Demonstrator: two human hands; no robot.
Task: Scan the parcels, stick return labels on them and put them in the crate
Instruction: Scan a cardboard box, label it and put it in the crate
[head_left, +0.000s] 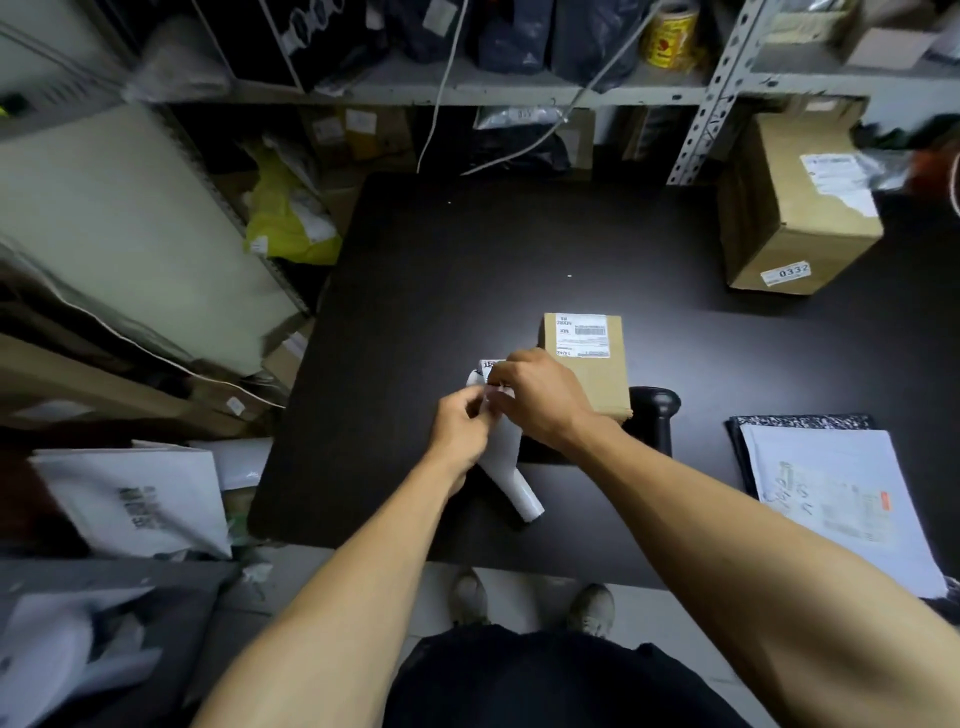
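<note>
Head view. I am watching both hands working at the centre of the dark surface (441, 260), peeling a return label off a white label strip (506, 441) whose curled tail is trailing toward 6 o'clock. The left hand (460, 426) is pinching the strip's upper edge; the right hand (540, 395) is pinching the printed label (491, 366) at its top, so each grip is grasping paper. The small parcel (587, 358) is lying just beside the right hand at 2 o'clock, its shipping label facing up. A black scanner (654, 410) is resting at 3 o'clock of the hands, against the parcel's near edge. A larger box (795, 208) is sitting well apart at 1 o'clock. No crate is identifiable.

Judgement: I am advising a slow, shallow peel, keeping the backing taut, touching only a corner of the adhesive, then laying the label flat on bare cardboard, clear of the barcode.
</note>
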